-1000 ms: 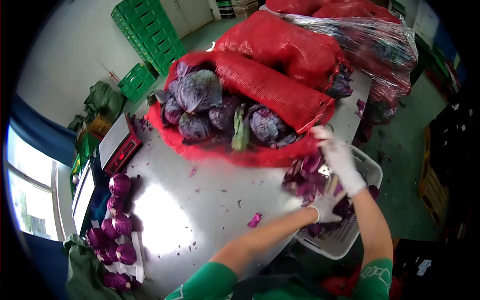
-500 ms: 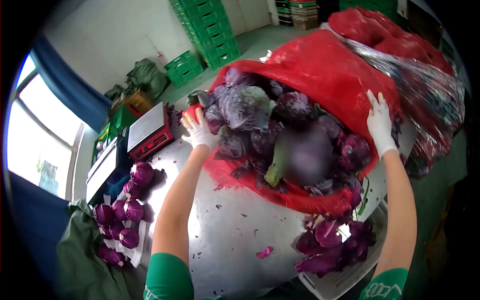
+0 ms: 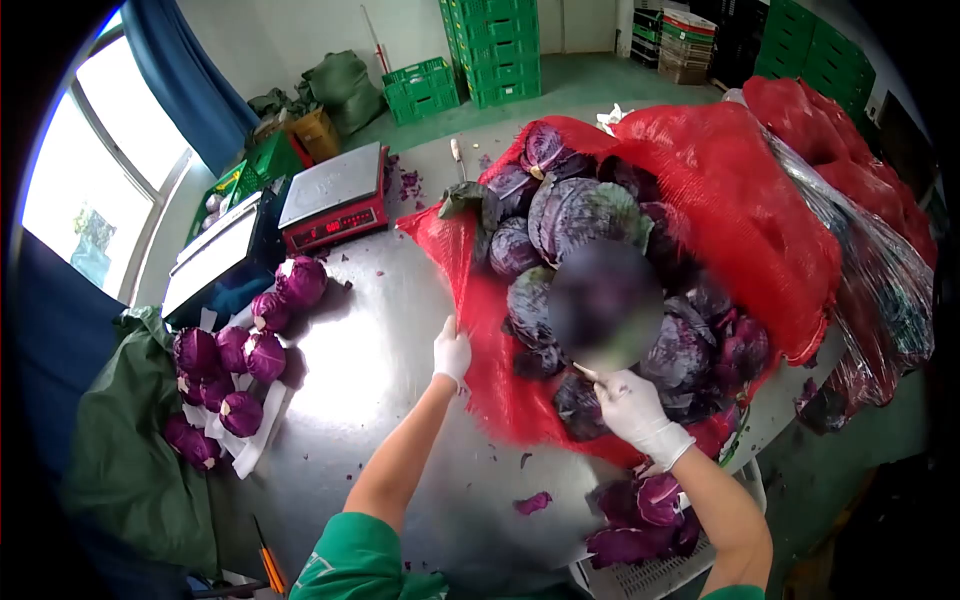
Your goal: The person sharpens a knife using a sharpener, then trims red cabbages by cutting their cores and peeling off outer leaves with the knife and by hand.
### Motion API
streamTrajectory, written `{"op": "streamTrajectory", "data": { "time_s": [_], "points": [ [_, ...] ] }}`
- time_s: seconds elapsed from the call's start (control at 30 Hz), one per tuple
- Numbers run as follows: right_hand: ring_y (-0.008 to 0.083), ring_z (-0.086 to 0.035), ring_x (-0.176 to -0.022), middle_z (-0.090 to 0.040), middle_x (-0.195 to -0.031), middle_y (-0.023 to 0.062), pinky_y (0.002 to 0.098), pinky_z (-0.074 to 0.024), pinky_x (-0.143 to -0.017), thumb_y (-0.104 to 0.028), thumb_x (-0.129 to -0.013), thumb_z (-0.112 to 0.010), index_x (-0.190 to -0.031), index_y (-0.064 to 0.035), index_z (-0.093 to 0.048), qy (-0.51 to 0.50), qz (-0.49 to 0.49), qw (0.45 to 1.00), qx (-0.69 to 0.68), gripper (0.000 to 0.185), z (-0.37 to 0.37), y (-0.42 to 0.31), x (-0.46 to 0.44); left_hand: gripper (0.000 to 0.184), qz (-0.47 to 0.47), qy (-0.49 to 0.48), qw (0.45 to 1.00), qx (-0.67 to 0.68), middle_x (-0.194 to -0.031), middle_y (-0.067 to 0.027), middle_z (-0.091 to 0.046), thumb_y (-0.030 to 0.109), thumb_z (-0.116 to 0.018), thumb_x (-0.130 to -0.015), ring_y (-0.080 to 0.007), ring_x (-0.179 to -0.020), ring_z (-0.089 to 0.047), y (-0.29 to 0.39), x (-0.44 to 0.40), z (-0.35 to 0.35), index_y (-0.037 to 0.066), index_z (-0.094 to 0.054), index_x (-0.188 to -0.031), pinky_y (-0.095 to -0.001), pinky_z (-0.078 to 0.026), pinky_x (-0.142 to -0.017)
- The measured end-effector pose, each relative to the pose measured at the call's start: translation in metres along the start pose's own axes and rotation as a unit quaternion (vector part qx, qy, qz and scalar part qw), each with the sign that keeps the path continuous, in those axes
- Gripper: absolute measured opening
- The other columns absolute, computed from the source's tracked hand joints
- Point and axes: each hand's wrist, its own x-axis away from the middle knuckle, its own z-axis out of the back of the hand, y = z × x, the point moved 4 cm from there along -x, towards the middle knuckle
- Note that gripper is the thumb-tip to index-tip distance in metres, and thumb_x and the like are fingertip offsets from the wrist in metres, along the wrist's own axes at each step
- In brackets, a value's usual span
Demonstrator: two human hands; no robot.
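Note:
An open red mesh bag (image 3: 500, 385) lies on the metal table, full of purple cabbages (image 3: 580, 215). My left hand (image 3: 452, 355), in a white glove, is closed on the near left edge of the bag, which it pulls taut. My right hand (image 3: 635, 410), gloved too, is over the front of the cabbages with its fingertips at a leaf or stem; what it holds there, if anything, is too small to name. A round area above it is blurred. Loose purple leaves (image 3: 640, 520) are heaped below my right wrist.
Trimmed cabbages (image 3: 265, 355) sit at the left beside a red scale (image 3: 335, 195). A white basket (image 3: 650, 578) is at the front right. A knife (image 3: 457, 158) lies behind the bag. More filled red bags (image 3: 840, 140) stand at the right.
Both hands have come down from the bag's sides; the left has closed on its edge and the right has moved in over the cabbages. The bag's opening is wider, and the view has turned right.

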Motion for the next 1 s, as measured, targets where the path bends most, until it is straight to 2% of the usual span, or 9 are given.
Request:
{"op": "streamTrajectory", "data": {
  "time_s": [0.2, 0.3, 0.37, 0.4, 0.5, 0.63, 0.7, 0.83, 1.0],
  "points": [
    [0.0305, -0.064, -0.086, -0.062, -0.101, 0.0064, 0.0390, -0.0538, -0.070, -0.003, -0.087, -0.058, -0.117, -0.0173, -0.063, -0.029, -0.081, 0.990, -0.110, 0.034, -0.023, -0.022, 0.105, 0.032, 0.078, -0.060, 0.989, 0.106, -0.102, -0.0270, -0.064, 0.004, -0.043, -0.087, -0.0453, -0.098, -0.060, -0.010, 0.096, 0.035, 0.003, -0.056, -0.117, -0.0431, -0.047, -0.087],
    [0.0311, -0.058, -0.114, -0.059, -0.122, 0.0133, 0.0362, -0.0475, -0.096, 0.003, -0.087, -0.054, -0.124, -0.0113, -0.062, 0.057, -0.173, 0.974, -0.133, 0.040, -0.024, 0.017, 0.168, 0.050, 0.196, -0.128, 0.931, 0.279, -0.121, -0.0067, -0.060, -0.001, -0.052, -0.087, -0.0186, -0.111, -0.055, -0.015, 0.109, 0.042, 0.001, -0.045, -0.136, -0.0329, -0.043, -0.098],
    [0.0278, -0.052, -0.125, -0.055, -0.133, 0.0141, 0.0341, -0.0377, -0.108, 0.006, -0.088, -0.051, -0.130, -0.0067, -0.057, 0.106, -0.222, 0.958, -0.149, 0.045, -0.012, 0.028, 0.200, 0.052, 0.189, -0.099, 0.935, 0.282, -0.116, -0.0168, -0.059, 0.004, -0.065, -0.083, -0.0339, -0.108, -0.058, -0.005, 0.103, 0.052, -0.002, -0.044, -0.131, -0.0395, -0.045, -0.096],
    [0.0237, -0.050, -0.127, -0.052, -0.138, 0.0109, 0.0334, -0.0346, -0.110, 0.007, -0.088, -0.050, -0.136, -0.0057, -0.052, 0.138, -0.271, 0.924, -0.234, 0.049, -0.016, 0.049, 0.223, 0.054, 0.004, 0.028, 0.997, 0.077, -0.115, -0.0167, -0.059, 0.006, -0.068, -0.083, -0.0345, -0.108, -0.058, 0.039, 0.093, 0.081, -0.002, -0.045, -0.130, -0.0401, -0.045, -0.096],
    [0.0183, -0.053, -0.119, -0.053, -0.138, 0.0079, 0.0272, -0.0489, -0.091, 0.005, -0.094, -0.044, -0.141, -0.0077, -0.048, 0.253, -0.439, 0.776, -0.375, 0.048, -0.007, 0.066, 0.252, 0.045, -0.302, 0.105, 0.945, -0.064, -0.116, -0.0163, -0.061, 0.012, -0.070, -0.085, -0.0351, -0.108, -0.059, 0.156, 0.059, 0.105, -0.002, -0.052, -0.124, -0.0417, -0.045, -0.095],
    [0.0172, -0.056, -0.112, -0.056, -0.132, 0.0079, 0.0262, -0.0511, -0.084, 0.003, -0.096, -0.044, -0.136, -0.0065, -0.051, 0.238, -0.478, 0.805, -0.259, 0.042, 0.013, 0.048, 0.248, 0.030, -0.348, -0.152, 0.922, 0.075, -0.114, -0.0196, -0.065, 0.021, -0.058, -0.093, -0.0362, -0.110, -0.059, 0.242, -0.026, 0.028, -0.001, -0.063, -0.113, -0.0420, -0.044, -0.098],
    [0.0112, -0.058, -0.093, -0.062, -0.118, 0.0084, 0.0227, -0.0481, -0.074, 0.005, -0.094, -0.045, -0.127, -0.0042, -0.058, 0.308, -0.254, 0.916, 0.037, 0.036, 0.006, 0.043, 0.244, 0.042, -0.351, -0.163, 0.922, -0.013, -0.117, -0.0227, -0.064, 0.034, -0.048, -0.098, -0.0388, -0.114, -0.058, 0.257, -0.083, -0.023, -0.001, -0.063, -0.116, -0.0423, -0.042, -0.101],
    [0.0073, -0.057, -0.075, -0.065, -0.101, 0.0051, 0.0217, -0.0473, -0.068, 0.005, -0.092, -0.051, -0.124, -0.0039, -0.061, 0.324, -0.363, 0.810, -0.328, 0.034, -0.006, 0.005, 0.195, 0.068, -0.111, -0.325, 0.934, -0.098, -0.131, -0.0256, -0.057, 0.055, -0.034, -0.097, -0.0387, -0.128, -0.050, 0.243, -0.132, -0.090, -0.002, -0.060, -0.125, -0.0407, -0.037, -0.107],
    [0.0064, -0.057, -0.060, -0.068, -0.100, 0.0090, 0.0178, -0.0344, -0.045, -0.021, -0.094, -0.062, -0.145, -0.0067, -0.042, 0.231, -0.353, 0.721, -0.549, 0.056, -0.017, -0.004, 0.082, 0.075, -0.122, -0.323, 0.938, -0.033, -0.129, -0.0267, -0.058, 0.060, -0.048, -0.092, -0.0366, -0.127, -0.051, 0.238, -0.087, -0.039, -0.005, -0.054, -0.128, -0.0385, -0.039, -0.104]
  ]
}}
